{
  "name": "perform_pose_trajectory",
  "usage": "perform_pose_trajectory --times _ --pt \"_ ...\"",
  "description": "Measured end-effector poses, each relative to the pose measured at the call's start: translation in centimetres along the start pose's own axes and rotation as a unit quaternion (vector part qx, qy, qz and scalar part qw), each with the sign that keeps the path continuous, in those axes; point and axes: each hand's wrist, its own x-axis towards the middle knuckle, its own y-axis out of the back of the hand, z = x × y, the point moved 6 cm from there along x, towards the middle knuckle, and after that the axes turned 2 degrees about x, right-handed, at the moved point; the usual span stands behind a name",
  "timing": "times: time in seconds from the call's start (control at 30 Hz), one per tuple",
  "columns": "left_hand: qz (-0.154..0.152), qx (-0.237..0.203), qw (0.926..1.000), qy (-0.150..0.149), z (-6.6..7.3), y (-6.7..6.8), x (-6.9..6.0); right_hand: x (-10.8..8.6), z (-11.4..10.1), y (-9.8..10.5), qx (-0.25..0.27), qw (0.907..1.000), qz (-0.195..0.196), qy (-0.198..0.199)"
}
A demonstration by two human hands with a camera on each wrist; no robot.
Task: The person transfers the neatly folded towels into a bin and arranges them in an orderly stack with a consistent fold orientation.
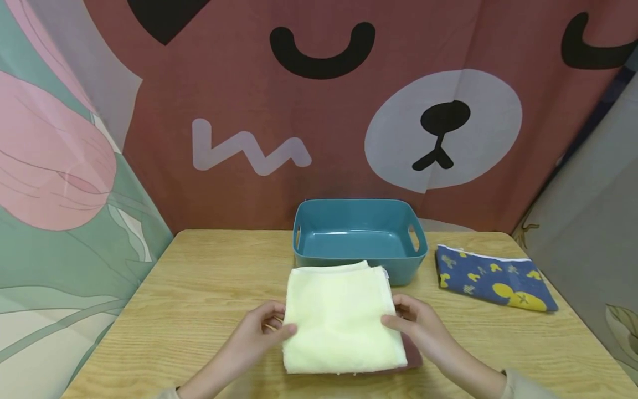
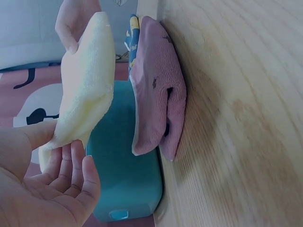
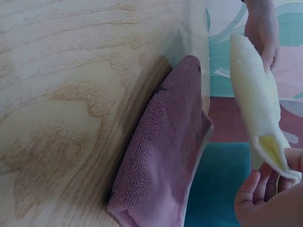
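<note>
A folded pale yellow towel (image 1: pixel 344 321) is held up between both hands, above the table. My left hand (image 1: pixel 264 327) pinches its left edge, thumb on the near face and fingers behind. On the opposite edge my right hand (image 1: pixel 416 321) grips the same way. Beneath it lies a folded mauve towel (image 2: pixel 158 90), apart from the yellow one; in the head view only its right corner shows. Both wrist views show the gap between the two towels. Just beyond stands a teal plastic basin (image 1: pixel 359 260), its near wall partly hidden by the yellow towel.
A folded blue cloth with yellow bear-like prints (image 1: pixel 493 280) lies to the right of the basin. Everything rests on a wooden table (image 1: pixel 209 277). A printed curtain (image 1: pixel 249 194) hangs behind the table's back edge, with more fabric at both sides.
</note>
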Motion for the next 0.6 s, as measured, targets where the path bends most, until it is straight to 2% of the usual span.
perform_pose_trajectory --times 0.17,0.43,0.6 --pt "-0.003 0.003 1.0000 -0.005 0.3 -0.4 0.1 -0.4 0.2 0.6 0.007 1.0000 0.004 0.001" --pt "-0.004 0.009 0.9998 -0.019 0.7 -0.8 0.7 -0.5 0.3 1.7 -0.013 0.9996 0.022 -0.010" --pt "-0.001 0.001 1.0000 -0.010 0.9 -1.1 1.0 -0.7 0.3 2.2 -0.004 0.9995 0.029 -0.014"
